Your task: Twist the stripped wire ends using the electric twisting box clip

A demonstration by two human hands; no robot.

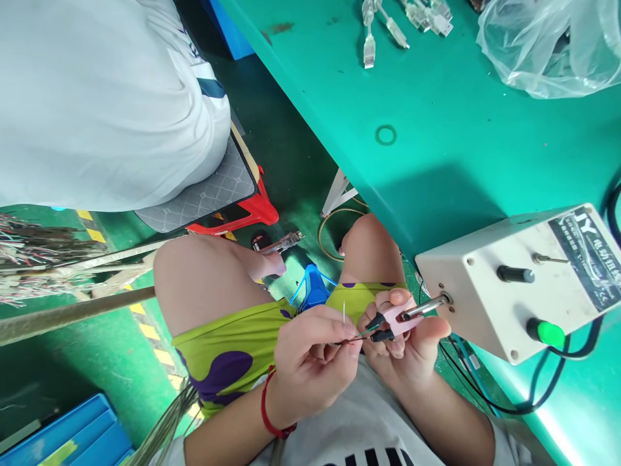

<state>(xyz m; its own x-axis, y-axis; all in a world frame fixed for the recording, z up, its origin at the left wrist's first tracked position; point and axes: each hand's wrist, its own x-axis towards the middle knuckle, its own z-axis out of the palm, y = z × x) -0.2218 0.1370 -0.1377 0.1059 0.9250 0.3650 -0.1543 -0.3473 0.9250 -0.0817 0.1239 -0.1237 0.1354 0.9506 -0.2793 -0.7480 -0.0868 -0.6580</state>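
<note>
My left hand (pixel 315 362), with a red cord at its wrist, pinches thin wires between thumb and fingertips. The fine dark, green and reddish wires (pixel 363 335) run from there to the black tips of a pink clip (pixel 403 320). That clip is fixed on a metal shaft (pixel 427 306) coming out of a white box (pixel 504 278). Curled around the clip are the fingers of my right hand (pixel 412 356), its thumb lying just below the shaft. A short whitish strand stands up above my left fingertips.
The green table (pixel 436 116) bears USB cables (pixel 369 48) and a clear plastic bag (pixel 557 52). A person in white (pixel 111 110) sits on a stool at the upper left. Bundled wires (pixel 33 259) hang at the left, above a blue crate (pixel 72 433).
</note>
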